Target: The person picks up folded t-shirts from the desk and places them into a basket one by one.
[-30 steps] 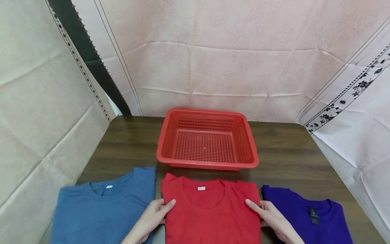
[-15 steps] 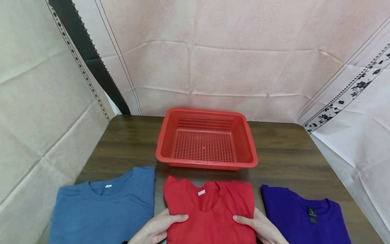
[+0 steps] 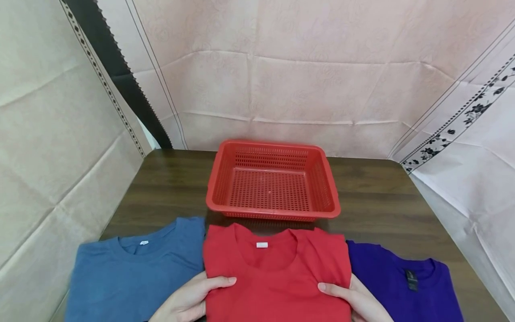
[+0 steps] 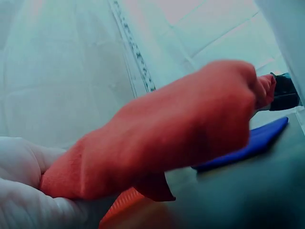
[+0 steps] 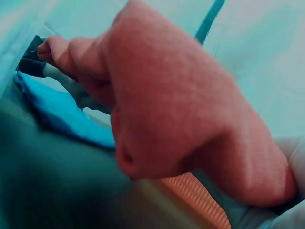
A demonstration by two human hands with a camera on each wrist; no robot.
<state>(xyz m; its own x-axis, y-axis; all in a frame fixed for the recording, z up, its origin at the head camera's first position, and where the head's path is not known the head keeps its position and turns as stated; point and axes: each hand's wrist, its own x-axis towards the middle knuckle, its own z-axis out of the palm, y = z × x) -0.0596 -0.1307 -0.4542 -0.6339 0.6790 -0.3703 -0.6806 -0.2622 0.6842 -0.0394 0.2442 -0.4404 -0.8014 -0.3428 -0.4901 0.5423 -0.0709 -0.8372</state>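
Note:
A folded red T-shirt (image 3: 277,281) with a white neck label spans the front middle of the head view, raised off the table in both wrist views. My left hand (image 3: 191,297) grips its left side, thumb on top and fingers underneath. On the opposite side my right hand (image 3: 358,297) holds it the same way. Seen from the left wrist, the shirt's folded edge (image 4: 162,133) sags between the hands. A folded blue T-shirt (image 3: 137,273) lies left of my left hand, and a folded purple T-shirt (image 3: 426,299) lies right of my right hand.
Just beyond the red T-shirt, a red plastic basket (image 3: 269,188) with nothing in it stands on the dark wooden table (image 3: 370,197). Pale patterned cloth (image 3: 301,89) hangs behind the table and along both sides.
Both hands have taken hold of the red T-shirt's sides and lifted it. Its middle bunched up half a second ago and is now stretched wider. The basket and other shirts have stayed put.

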